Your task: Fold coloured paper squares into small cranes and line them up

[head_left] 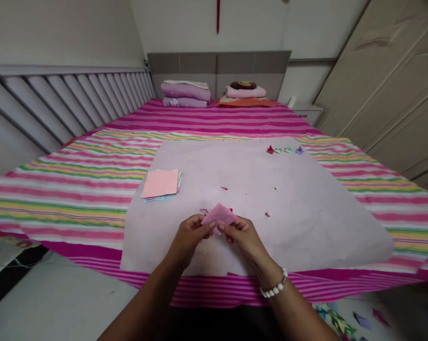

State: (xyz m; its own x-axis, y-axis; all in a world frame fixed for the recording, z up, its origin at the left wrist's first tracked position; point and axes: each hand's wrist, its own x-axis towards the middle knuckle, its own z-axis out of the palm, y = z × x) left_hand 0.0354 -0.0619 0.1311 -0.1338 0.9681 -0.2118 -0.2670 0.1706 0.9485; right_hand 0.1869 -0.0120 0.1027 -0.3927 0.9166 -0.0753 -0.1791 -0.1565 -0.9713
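A small pink piece of folded paper, diamond-like in outline, is held up between both hands over the pale sheet. My left hand pinches its left corner and lower edge with thumb and fingers. On the other side, my right hand grips the right corner, its thumb close to the left thumb at the middle. Fingers behind the paper are partly hidden. Little dark red scraps lie around, one just past my left fingers and another to the right.
A stack of square coloured papers, pink on top, lies at left on the pale sheet. Several folded paper pieces, including a red one and a purple one, stand at the far right. More folded papers lie below the bed edge.
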